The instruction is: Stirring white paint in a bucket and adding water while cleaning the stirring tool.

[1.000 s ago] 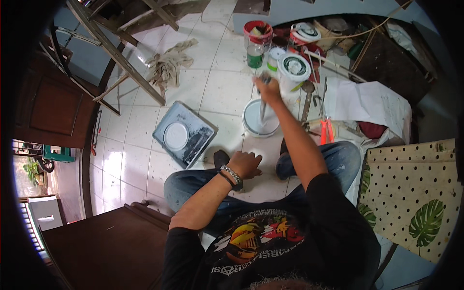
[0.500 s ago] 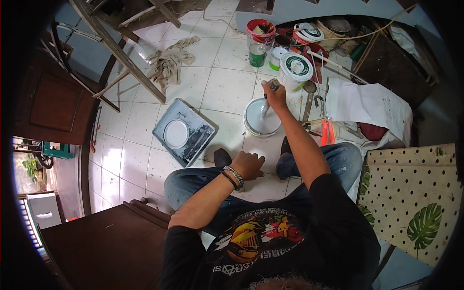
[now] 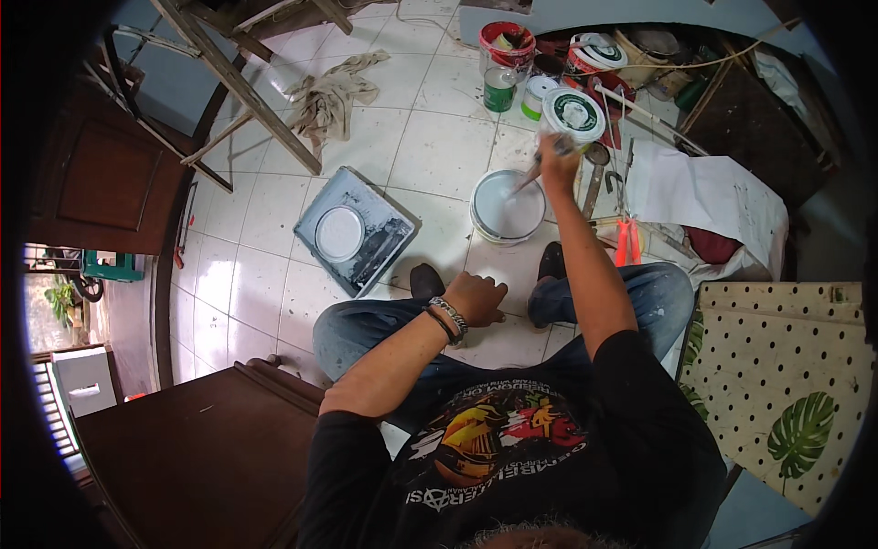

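My right hand [image 3: 560,165] is closed round a paint-smeared stirring stick [image 3: 529,177], blurred by motion. The stick leans to the right, and its lower end dips into pale grey-blue paint in a round white bucket [image 3: 508,206] on the floor. My left hand [image 3: 477,299] hangs loosely in front of my left knee, its fingers slightly bent and apart, with nothing in them. Left of the bucket lies a grey paint tray [image 3: 389,225], streaked with dark and pale paint. A round white lid [image 3: 339,233] rests in it.
Beyond the bucket stand a lidded white pail [image 3: 573,115], a green-and-clear cup [image 3: 499,90] and a red bucket [image 3: 506,46]. A crumpled cloth [image 3: 334,96] lies near a wooden ladder [image 3: 242,87]. White sheeting [image 3: 700,188] is at right, a brown wooden cabinet [image 3: 197,448] near left.
My right hand has swung to the right over the bucket, and the stick has gone from nearly upright to a clear slant. The view has shifted slightly. My left hand stays by the knee.
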`<state>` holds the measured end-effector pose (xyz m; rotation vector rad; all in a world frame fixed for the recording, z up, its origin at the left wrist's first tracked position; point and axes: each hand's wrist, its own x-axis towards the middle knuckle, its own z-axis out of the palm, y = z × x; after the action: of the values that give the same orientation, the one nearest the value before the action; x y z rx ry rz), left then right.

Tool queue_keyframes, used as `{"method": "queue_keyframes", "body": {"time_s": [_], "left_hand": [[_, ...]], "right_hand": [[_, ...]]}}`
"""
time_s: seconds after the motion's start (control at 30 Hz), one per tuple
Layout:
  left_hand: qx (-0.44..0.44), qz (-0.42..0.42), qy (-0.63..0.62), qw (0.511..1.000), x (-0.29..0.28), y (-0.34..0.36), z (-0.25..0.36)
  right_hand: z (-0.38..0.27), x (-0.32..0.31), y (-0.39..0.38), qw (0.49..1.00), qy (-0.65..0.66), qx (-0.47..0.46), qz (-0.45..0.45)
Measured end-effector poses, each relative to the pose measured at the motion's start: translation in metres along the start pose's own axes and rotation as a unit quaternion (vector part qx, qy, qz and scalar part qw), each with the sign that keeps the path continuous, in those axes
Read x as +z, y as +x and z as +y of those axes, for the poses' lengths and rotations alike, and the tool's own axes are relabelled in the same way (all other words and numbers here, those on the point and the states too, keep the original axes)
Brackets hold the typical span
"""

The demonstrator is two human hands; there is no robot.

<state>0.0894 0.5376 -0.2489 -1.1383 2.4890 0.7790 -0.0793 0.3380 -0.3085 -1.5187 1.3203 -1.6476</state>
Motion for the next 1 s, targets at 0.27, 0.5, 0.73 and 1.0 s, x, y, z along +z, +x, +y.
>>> {"method": "queue_keyframes", "body": {"time_s": [0.27,0.5,0.73,1.0], "left_hand": [[-0.003,0.011,-0.004,1.0,0.002,-0.005,-0.005],[0.019,0.053,0.004,0.998,0.004,-0.009,-0.004],[0.015,0.058,0.023,0.998,0.01,-0.005,-0.006],[0.0,0.031,0.011,0.999,0.001,-0.004,-0.002]], "right_hand": [[-0.046,-0.001,0.001,0.993,0.061,0.098,0.002],[-0.04,0.0,-0.001,0.997,0.043,0.043,-0.04],[-0.032,0.005,-0.019,0.991,0.062,0.093,-0.078],[-0.024,-0.002,-0.014,0.984,0.044,0.165,-0.049]]}}
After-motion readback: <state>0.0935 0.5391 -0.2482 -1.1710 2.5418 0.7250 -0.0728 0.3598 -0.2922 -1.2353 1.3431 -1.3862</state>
